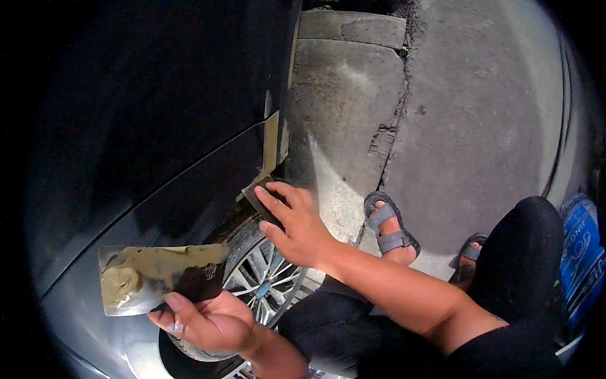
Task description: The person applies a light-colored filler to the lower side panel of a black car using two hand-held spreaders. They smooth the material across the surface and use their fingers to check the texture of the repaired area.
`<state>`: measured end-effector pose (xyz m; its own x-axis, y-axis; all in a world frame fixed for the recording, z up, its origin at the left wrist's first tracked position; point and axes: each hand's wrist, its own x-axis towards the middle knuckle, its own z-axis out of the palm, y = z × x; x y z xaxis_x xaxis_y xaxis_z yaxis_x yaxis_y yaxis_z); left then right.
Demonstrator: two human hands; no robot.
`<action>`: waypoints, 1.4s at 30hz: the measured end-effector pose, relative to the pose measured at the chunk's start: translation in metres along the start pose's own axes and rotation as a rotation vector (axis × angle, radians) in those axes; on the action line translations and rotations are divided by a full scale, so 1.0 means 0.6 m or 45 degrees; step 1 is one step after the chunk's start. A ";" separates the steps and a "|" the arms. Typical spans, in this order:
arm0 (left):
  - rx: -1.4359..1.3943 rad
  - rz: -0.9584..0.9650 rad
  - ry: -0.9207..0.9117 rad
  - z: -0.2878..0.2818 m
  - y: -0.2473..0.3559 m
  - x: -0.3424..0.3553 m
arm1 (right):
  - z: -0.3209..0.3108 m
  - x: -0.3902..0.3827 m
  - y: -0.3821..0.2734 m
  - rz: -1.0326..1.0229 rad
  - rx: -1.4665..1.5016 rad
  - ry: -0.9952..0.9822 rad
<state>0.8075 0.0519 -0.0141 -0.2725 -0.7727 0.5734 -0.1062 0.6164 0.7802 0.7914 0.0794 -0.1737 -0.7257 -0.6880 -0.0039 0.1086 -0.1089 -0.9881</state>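
My left hand (218,322) grips a thin flat metal plate (145,302) by its lower edge. Olive-tan putty (123,281) sits on it, a round lump at one end and a smear along the upper edge. Further forward, my right hand (297,224) holds a dark, flat putty spreader (257,201) between fingers and thumb. Its edge meets the lower edge of the dark car body (145,196), just above the wheel (262,278). From there, a strip of the same tan putty (271,142) runs up the car's edge. My fingers partly cover the spreader.
The car's side fills the left, with a seam crossing it. Cracked concrete (454,114) lies to the right. Below are my sandalled foot (391,227) and bent, black-clothed knee (521,252). A blue printed container or bag (579,252) stands at the far right.
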 end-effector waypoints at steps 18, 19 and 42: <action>0.026 0.051 0.078 -0.022 0.026 0.004 | -0.004 -0.001 -0.044 -0.126 -0.029 -0.022; 0.020 0.044 0.069 -0.023 0.026 0.004 | -0.002 -0.004 -0.043 -0.126 -0.034 -0.030; -0.098 -0.066 -0.015 -0.037 0.039 0.003 | -0.004 -0.019 -0.014 -0.089 -0.040 0.067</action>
<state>0.8256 0.0614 0.0108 -0.2797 -0.8013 0.5289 -0.0471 0.5617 0.8260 0.7972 0.0901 -0.1660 -0.7654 -0.6410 0.0578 0.0359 -0.1321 -0.9906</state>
